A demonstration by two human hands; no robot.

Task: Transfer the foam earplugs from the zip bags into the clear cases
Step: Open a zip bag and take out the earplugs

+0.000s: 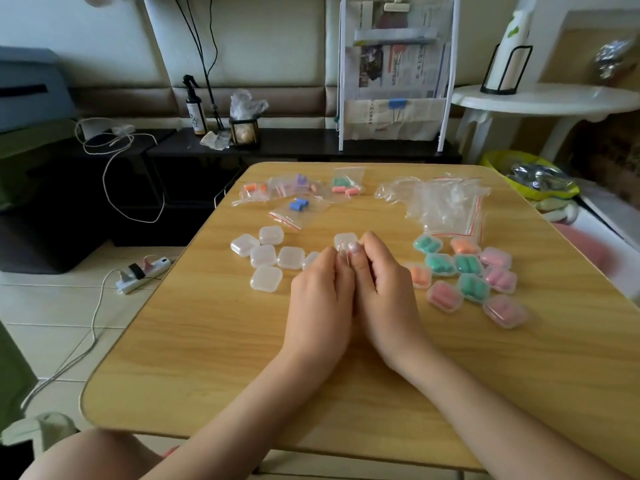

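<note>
Pinching a small clear zip bag with a pink foam earplug (pixel 350 249) at tabletop centre, left hand (pixel 320 299) and right hand (pixel 384 292) press together side by side, fingers curled round the bag; earplug's long axis can't be told, mostly hidden.

Far left off the tabletop: white power strip (pixel 143 274) with white cable on pale floor tiles, dark low cabinet (pixel 156 161) behind.

Left part of the light wood-grain tabletop (pixel 207 358): cluster of empty clear square plastic cases (pixel 265 255), lids closed, lying flat, touching or just beside each other. One more empty clear case (pixel 344 240) just beyond the fingertips.

Far-left back: small zip bags holding orange, purple, blue, green and pink earplugs (pixel 298 194), lying flat; the green and pink plugs lie roughly left-right.

Right back: heap of empty crumpled clear zip bags with red seal strips (pixel 446 202).

Right of the hands: group of closed clear cases filled with teal, orange and pink earplugs (pixel 467 275), packed close, plugs angled diagonally.

Near half of the tabletop is bare wood around the forearms; right edge lies close past the filled cases. Behind: white rack of newspapers (pixel 394 74), white round side table (pixel 543 98).
</note>
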